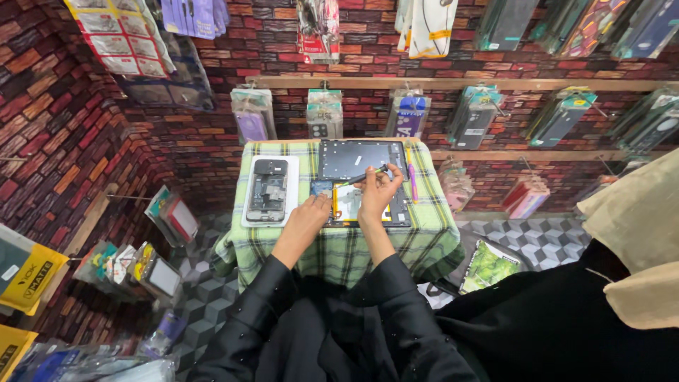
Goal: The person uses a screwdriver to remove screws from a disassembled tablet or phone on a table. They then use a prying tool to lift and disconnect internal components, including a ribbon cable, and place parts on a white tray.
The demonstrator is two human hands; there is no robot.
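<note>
We see a small desk (339,255) draped in a green plaid cloth, set against a brick-patterned wall hung with packaged phone cases. In the middle of the desk, toward its near edge, lies an opened tablet (369,205) with its insides showing, a yellow and pale area amid dark framing. Our left hand (310,214) rests on the tablet's left near corner, fingers curled downward and pressing on it; we cannot tell whether anything is pinched between them. Our right hand (378,189) hovers over the tablet's middle, fingers closed around a thin dark tool (369,175) that slants up and to the right, its tip pointing toward the far side of the desk. Just beyond the tablet, toward the far edge, lies a dark flat back panel (353,155), touching or nearly touching the tablet's far side. Along the right edge of the tablet sits a purple pen-like tool (412,172), lying roughly parallel to the desk's right edge. On the left part of the desk a white tray (249,212) holds an opened phone (269,189), its inner parts exposed, well apart from the right hand and just beside the left. Black sleeves cover both our arms up to the wrists.
</note>
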